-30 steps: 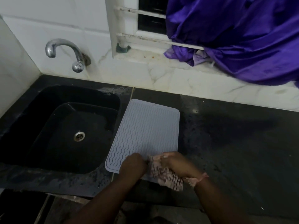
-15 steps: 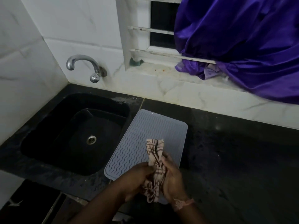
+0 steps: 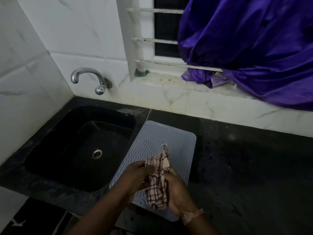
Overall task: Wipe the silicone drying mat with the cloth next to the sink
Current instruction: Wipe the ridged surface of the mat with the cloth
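Observation:
A pale grey silicone drying mat (image 3: 152,143) with wavy ridges lies on the black counter just right of the sink. Above its near half I hold a pink checked cloth (image 3: 158,185), bunched and hanging lengthwise. My left hand (image 3: 136,177) grips the cloth from the left and my right hand (image 3: 177,189) grips it from the right. Both hands cover the mat's near end. A pink band sits on my right wrist.
The black sink (image 3: 79,146) with a steel drain lies left of the mat, under a chrome tap (image 3: 88,78) on the tiled wall. A purple fabric (image 3: 254,48) hangs over the window sill behind. Dark counter (image 3: 254,167) stretches to the right.
The cloth went from lying crumpled at the mat's near edge to being held up between both hands. The view has tilted upward and shifted left.

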`<state>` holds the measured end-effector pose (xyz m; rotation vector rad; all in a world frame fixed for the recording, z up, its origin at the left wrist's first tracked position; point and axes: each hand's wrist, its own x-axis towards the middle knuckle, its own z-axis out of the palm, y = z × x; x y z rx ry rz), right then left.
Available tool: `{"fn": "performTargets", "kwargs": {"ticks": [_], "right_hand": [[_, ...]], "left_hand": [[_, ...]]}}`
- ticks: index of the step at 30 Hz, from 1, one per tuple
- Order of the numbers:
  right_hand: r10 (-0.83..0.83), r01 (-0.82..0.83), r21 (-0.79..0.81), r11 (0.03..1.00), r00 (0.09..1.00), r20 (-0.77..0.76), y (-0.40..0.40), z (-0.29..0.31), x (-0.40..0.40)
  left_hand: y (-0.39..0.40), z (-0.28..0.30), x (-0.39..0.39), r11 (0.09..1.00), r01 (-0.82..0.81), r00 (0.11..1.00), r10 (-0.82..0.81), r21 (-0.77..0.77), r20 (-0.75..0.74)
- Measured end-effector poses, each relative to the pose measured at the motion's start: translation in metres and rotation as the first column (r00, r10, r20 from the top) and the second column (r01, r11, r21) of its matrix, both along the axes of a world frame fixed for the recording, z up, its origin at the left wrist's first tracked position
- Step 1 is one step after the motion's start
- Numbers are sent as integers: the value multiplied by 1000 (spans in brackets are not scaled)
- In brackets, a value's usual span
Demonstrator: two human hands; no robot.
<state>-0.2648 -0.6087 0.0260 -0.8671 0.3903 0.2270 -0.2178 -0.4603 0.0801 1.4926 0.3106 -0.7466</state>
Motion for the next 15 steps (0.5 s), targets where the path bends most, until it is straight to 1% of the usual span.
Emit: {"fn": "performTargets", "kwargs": {"ticks": [3, 5, 6, 8, 10, 11, 12, 13, 14, 15], "right_hand": [[-12, 10, -96, 995, 1000, -17, 4, 2, -1], [-23, 23, -137, 990, 1000, 0, 7, 6, 3], [-24, 26, -127, 992, 1000, 15, 8, 8, 6], [-37, 39, -48, 998, 998, 44, 8, 18, 14], [-55, 53, 28, 998, 994, 98, 10, 34, 22], [-66, 58, 57, 997, 987, 145, 9, 43, 24], [-81, 67, 80, 995, 978, 190, 10, 52, 27], [-93, 77, 77, 994, 969, 229, 11, 59, 30], [-79, 63, 69, 996, 966, 248, 14, 64, 33], [-63, 45, 82, 996, 972, 226, 18, 65, 38]], "left_hand": [[5, 0, 7, 998, 59, 998, -58, -24, 9], [6, 0, 12, 996, 88, 994, -85, -31, 69], [7, 1, 14, 996, 89, 989, -85, -22, 120], [14, 7, 22, 996, 85, 962, -77, -18, 260], [25, 13, 35, 990, 131, 898, -95, -54, 430], [29, 16, 40, 984, 161, 865, -103, -78, 491], [34, 20, 48, 979, 172, 852, -94, -106, 515], [37, 21, 55, 975, 169, 861, -76, -141, 504], [39, 22, 61, 968, 166, 883, -60, -190, 466], [40, 21, 65, 957, 165, 911, -54, -240, 409]]}}
